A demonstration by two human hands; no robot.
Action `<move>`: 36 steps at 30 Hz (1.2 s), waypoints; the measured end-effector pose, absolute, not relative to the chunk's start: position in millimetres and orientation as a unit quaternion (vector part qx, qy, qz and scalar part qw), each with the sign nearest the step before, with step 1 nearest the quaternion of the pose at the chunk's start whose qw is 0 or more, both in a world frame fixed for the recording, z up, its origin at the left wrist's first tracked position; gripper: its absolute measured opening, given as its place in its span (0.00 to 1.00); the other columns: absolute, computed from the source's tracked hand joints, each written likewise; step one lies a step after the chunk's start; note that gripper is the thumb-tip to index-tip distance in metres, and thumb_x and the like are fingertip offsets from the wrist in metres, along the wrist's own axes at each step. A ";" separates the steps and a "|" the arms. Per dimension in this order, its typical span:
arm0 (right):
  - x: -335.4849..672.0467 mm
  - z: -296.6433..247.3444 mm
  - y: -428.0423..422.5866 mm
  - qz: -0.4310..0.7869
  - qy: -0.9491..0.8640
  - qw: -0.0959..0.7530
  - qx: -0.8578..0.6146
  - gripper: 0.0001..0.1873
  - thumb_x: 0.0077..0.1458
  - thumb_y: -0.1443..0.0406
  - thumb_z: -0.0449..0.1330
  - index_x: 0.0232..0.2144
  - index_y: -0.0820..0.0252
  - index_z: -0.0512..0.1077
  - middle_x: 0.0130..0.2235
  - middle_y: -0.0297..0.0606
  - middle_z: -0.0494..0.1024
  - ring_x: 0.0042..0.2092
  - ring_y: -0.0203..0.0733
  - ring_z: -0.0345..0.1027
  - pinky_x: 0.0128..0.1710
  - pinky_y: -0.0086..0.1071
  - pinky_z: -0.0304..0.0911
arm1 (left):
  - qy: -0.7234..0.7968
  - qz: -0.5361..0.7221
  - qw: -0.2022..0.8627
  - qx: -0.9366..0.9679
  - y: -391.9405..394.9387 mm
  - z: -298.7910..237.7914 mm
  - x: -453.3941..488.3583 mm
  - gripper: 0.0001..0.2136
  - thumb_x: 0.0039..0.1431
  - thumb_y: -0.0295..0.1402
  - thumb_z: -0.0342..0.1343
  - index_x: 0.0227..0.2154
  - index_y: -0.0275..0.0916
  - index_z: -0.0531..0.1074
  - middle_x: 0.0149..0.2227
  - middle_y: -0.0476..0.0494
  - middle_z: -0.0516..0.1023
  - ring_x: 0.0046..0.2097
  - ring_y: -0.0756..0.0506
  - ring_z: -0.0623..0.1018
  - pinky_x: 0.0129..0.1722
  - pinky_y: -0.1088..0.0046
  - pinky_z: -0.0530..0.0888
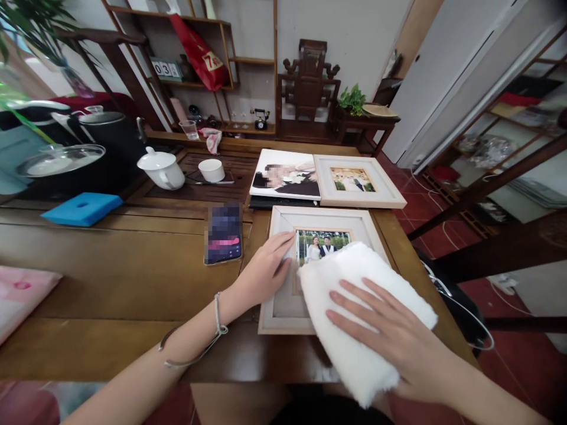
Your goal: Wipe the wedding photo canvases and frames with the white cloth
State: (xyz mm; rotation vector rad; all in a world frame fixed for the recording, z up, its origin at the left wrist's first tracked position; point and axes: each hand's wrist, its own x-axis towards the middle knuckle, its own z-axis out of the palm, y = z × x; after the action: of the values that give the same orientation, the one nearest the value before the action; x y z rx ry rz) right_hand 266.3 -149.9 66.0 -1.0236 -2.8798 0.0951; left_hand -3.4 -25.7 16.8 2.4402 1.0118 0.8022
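Observation:
A light wooden picture frame (pixel 283 219) with a pale mat lies flat near the table's front edge, with a photo of a couple (pixel 322 241) in its middle. My left hand (pixel 266 268) rests on the frame's left side, fingers stretched out toward the photo's edge, holding nothing. On the right, my right hand (pixel 381 324) lies flat with spread fingers on a fluffy white cloth (pixel 363 268). The cloth covers the lower right of the frame and part of the photo, and hangs past its near edge.
Behind the frame lie a second framed photo (pixel 385 183) and a photo panel (pixel 266 162). A phone (pixel 224 236) sits to the left. Farther left are a lidded white teapot (pixel 162 171), a white cup (pixel 211 170), a blue block (pixel 82 209) and a pink packet (pixel 26 295).

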 end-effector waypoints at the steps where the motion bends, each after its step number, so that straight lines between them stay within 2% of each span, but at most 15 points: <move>1: 267.7 63.0 -144.0 0.021 -0.937 0.044 -0.347 0.51 0.40 0.71 0.57 0.68 0.59 0.50 0.69 0.42 0.52 0.70 0.56 0.37 0.67 0.57 0.38 | 0.360 0.284 0.189 0.868 -25.7 16.4 -3.5 0.21 0.65 0.26 0.44 0.61 0.35 0.61 0.62 0.33 0.65 0.65 0.38 0.64 0.65 0.50 0.63; 5: 279.0 55.6 -106.9 -0.022 -0.907 0.036 -0.419 0.52 0.39 0.74 0.57 0.68 0.56 0.49 0.69 0.42 0.53 0.70 0.54 0.38 0.66 0.58 0.39 | 0.361 0.279 0.189 0.870 -25.7 15.3 -4.3 0.22 0.65 0.26 0.45 0.62 0.36 0.60 0.63 0.33 0.65 0.65 0.38 0.63 0.65 0.50 0.63; 11: 302.7 51.0 -36.2 -0.078 -0.857 0.080 -0.503 0.42 0.50 0.71 0.54 0.67 0.54 0.51 0.68 0.42 0.56 0.70 0.51 0.41 0.66 0.57 0.40 | 0.360 0.279 0.188 0.871 -25.8 16.5 -4.9 0.22 0.66 0.27 0.45 0.62 0.38 0.60 0.63 0.34 0.65 0.65 0.38 0.64 0.65 0.50 0.64; 14: 300.9 48.9 -23.3 -0.083 -0.847 0.075 -0.520 0.43 0.48 0.72 0.54 0.67 0.56 0.52 0.69 0.42 0.55 0.70 0.53 0.39 0.66 0.58 0.40 | 0.362 0.274 0.186 0.871 -26.0 17.6 -4.6 0.22 0.66 0.27 0.45 0.62 0.36 0.61 0.63 0.34 0.65 0.65 0.38 0.64 0.65 0.52 0.64; 18: 287.5 50.2 -48.5 -0.064 -0.868 0.035 -0.491 0.46 0.43 0.73 0.55 0.67 0.56 0.53 0.69 0.40 0.54 0.70 0.55 0.39 0.66 0.59 0.38 | 0.366 0.272 0.193 0.869 -26.2 19.0 -4.0 0.22 0.66 0.27 0.45 0.62 0.36 0.61 0.63 0.34 0.65 0.65 0.38 0.64 0.65 0.51 0.64; 24: 270.8 61.0 -133.6 -0.032 -0.899 0.035 -0.436 0.49 0.41 0.72 0.55 0.68 0.55 0.51 0.69 0.37 0.55 0.69 0.54 0.43 0.66 0.57 0.43 | 0.363 0.278 0.197 0.868 -26.1 19.2 -3.5 0.22 0.66 0.27 0.45 0.62 0.37 0.61 0.63 0.34 0.65 0.65 0.38 0.64 0.65 0.50 0.64; 28: 263.0 62.6 -168.9 -0.041 -0.902 0.041 -0.428 0.48 0.46 0.67 0.57 0.69 0.58 0.48 0.69 0.40 0.54 0.68 0.57 0.45 0.65 0.57 0.44 | 0.363 0.274 0.193 0.869 -25.3 19.3 -3.3 0.21 0.66 0.27 0.45 0.62 0.37 0.62 0.63 0.34 0.65 0.65 0.38 0.64 0.65 0.51 0.63; 33: 267.1 54.0 -146.9 -0.045 -0.881 0.039 -0.470 0.49 0.44 0.68 0.58 0.68 0.56 0.49 0.69 0.42 0.53 0.69 0.58 0.44 0.66 0.60 0.40 | 0.359 0.272 0.187 0.873 -24.3 17.8 -3.5 0.21 0.66 0.27 0.45 0.61 0.36 0.61 0.63 0.34 0.65 0.66 0.38 0.63 0.66 0.51 0.62; 36: 277.9 51.1 -105.1 -0.053 -0.861 0.048 -0.503 0.45 0.47 0.68 0.57 0.68 0.53 0.51 0.69 0.41 0.54 0.69 0.56 0.43 0.66 0.61 0.38 | 0.355 0.279 0.186 0.873 -24.4 17.2 -4.0 0.21 0.66 0.28 0.45 0.62 0.37 0.61 0.63 0.34 0.65 0.65 0.38 0.64 0.65 0.50 0.63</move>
State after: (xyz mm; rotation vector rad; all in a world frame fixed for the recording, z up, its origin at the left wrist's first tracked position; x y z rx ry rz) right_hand 277.9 -105.1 51.1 -1.5335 -2.6260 -0.1608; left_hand -4.0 -24.4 17.2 2.4576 1.0001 0.7849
